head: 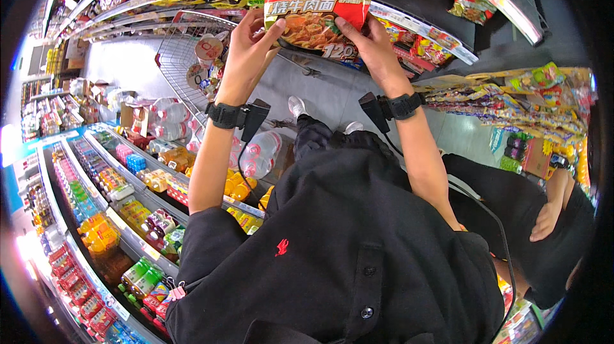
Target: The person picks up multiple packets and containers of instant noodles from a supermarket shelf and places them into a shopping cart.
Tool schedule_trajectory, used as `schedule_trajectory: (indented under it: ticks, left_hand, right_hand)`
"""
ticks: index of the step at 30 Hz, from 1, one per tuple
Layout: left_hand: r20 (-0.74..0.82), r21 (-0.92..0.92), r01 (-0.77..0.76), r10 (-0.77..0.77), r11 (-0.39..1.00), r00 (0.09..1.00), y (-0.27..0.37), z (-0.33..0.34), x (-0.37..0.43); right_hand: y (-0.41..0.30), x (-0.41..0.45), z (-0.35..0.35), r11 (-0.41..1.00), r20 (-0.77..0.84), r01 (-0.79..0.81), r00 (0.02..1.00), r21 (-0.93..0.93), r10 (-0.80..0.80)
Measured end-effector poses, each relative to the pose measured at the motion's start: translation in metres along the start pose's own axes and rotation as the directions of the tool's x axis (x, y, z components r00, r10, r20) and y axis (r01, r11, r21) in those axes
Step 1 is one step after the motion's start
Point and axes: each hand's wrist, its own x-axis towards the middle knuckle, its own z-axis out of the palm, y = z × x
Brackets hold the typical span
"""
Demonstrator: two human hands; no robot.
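Between both hands I hold up a red and gold instant noodle packet (pixel 316 10), its printed front with a picture of noodles and beef facing me. My left hand (pixel 256 39) grips its lower left edge, thumb on the front. On the lower right edge is my right hand (pixel 368 39), thumb pressed to the front and fingers behind. The packet's top runs out of the picture. Below and left of it stands a wire shopping cart (pixel 180 65), with several round-lidded tubs (pixel 208 48) in it close to my left wrist.
Shelves of noodle packets (pixel 431 51) curve across ahead. Bottled drinks fill the shelves (pixel 139 243) at my left, with large water bottles (pixel 261 152) on the floor. Another person in black (pixel 508 229) stands close on my right, near a rack of hanging snack packets (pixel 508 104).
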Motion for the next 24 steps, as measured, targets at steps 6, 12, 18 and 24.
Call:
schedule_trajectory:
  ticks: [6,12,18,24]
  left_hand:
    - [0.065,0.074,-0.016,0.011,0.997,0.998,-0.024,-0.053,-0.007]
    - [0.080,-0.132,0.090,-0.080,0.987,0.994,-0.047,-0.078,-0.006]
    - [0.225,-0.121,0.246,-0.215,0.962,0.950,-0.064,-0.074,0.012]
    - [0.646,0.044,0.194,-0.176,0.980,0.743,-0.080,-0.034,0.024]
  right_hand:
    - [0.005,0.017,0.043,0.996,0.067,0.076,0.995,-0.039,-0.073]
    - [0.012,0.037,0.064,0.983,0.047,0.136,0.990,-0.123,-0.132]
    - [0.002,0.051,0.067,0.980,-0.077,0.088,0.992,-0.181,-0.103]
    - [-0.001,0.060,0.064,0.994,-0.247,0.049,0.966,-0.101,-0.072]
